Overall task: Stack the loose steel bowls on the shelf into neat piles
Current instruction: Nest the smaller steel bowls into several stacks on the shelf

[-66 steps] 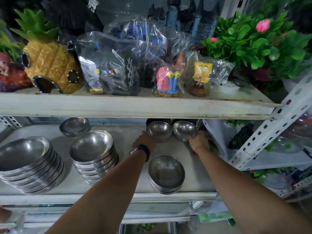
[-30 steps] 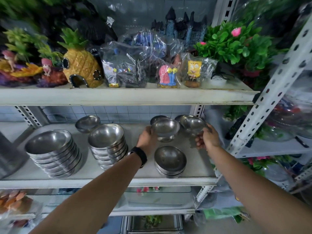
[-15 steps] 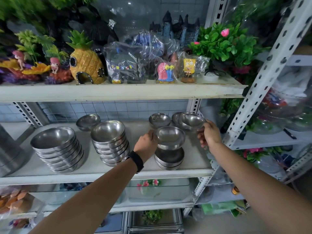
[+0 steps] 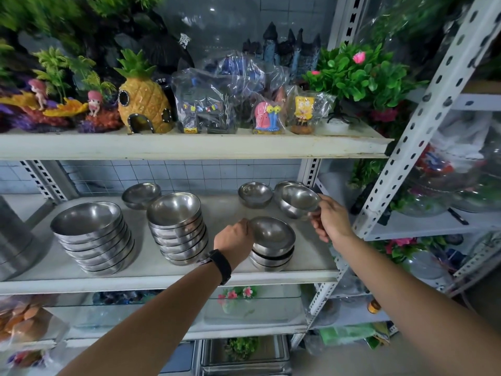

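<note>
Shelf [image 4: 162, 278] bears tall stacks [image 4: 176, 229]; left hand [image 4: 234, 238] fingers pinch the top bowl [image 4: 272, 232], right hand [image 4: 332, 221] fingers a loose bowl [image 4: 298, 198].

The left hand [image 4: 234, 240] grips the rim of the top bowl [image 4: 272, 234] on the small near pile [image 4: 271, 260]. Farther right, the right hand [image 4: 330, 222] pinches a tilted bowl [image 4: 299, 199], seemingly clear of the shelf [image 4: 162, 278]. A taller pile [image 4: 176, 234] stands to the left.

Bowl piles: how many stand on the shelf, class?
3: left pile, middle pile, and short right pile, whose top bowl the left hand grips.
</note>
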{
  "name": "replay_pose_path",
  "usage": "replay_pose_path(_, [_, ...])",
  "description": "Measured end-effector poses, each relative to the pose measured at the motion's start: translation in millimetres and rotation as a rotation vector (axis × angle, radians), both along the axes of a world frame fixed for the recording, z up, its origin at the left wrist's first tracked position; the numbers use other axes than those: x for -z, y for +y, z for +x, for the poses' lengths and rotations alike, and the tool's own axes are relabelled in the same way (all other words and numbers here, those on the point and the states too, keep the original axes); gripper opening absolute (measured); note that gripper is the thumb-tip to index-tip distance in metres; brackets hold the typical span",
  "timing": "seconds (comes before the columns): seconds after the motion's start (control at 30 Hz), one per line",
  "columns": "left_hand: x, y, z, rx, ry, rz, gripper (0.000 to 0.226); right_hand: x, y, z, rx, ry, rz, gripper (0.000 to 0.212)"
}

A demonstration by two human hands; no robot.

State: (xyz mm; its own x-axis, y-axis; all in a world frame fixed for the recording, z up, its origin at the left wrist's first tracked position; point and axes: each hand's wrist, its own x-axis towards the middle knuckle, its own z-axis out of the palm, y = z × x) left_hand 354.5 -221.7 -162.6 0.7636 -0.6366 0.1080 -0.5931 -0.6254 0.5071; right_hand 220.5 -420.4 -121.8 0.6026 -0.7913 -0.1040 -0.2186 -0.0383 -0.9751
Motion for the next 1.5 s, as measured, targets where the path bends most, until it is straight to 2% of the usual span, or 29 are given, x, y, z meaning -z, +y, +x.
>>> replay_pose_path(0.27, [7, 1, -3, -0.015, -0.078, 0.072, 0.037, -2, 19, 8, -0.053, 0.072, -0.085, 0.038])
replay_pose_path(0.57, [6, 3, -3, 0.02, 0.033, 0.006, 0.036, 6, 34, 10, -0.217, 0.18, -0.309, 0.04])
replay_pose_path(0.77, [17, 8, 11, 0.061, -0.031, 0.029, 0.027, 16, 35, 8, -0.267, 0.262, -0.414, 0.039])
replay_pose_path(1.07, [22, 15, 16, 0.01, 0.033, -0.037, 0.038, 32, 31, 9, -0.316, 0.375, -0.526, 0.042])
replay_pose_path(1.17, [18, 17, 13, 0.015, 0.021, -0.076, 0.035, 28, 30, 8, -0.317, 0.425, -0.566, 0.041])
replay_pose_path(1.27, [24, 14, 18, 0.037, 0.13, -0.032, 0.029, 28, 30, 5, -0.322, 0.442, -0.589, 0.041])
replay_pose_path(1.43, [22, 12, 16, 0.071, -0.097, -0.078, 0.032, 29, 31, 5, -0.293, 0.451, -0.581, 0.04])
replay_pose_path(1.5, [20, 13, 18, 0.057, -0.111, -0.101, 0.033, 31, 32, 6, -0.287, 0.453, -0.566, 0.04])
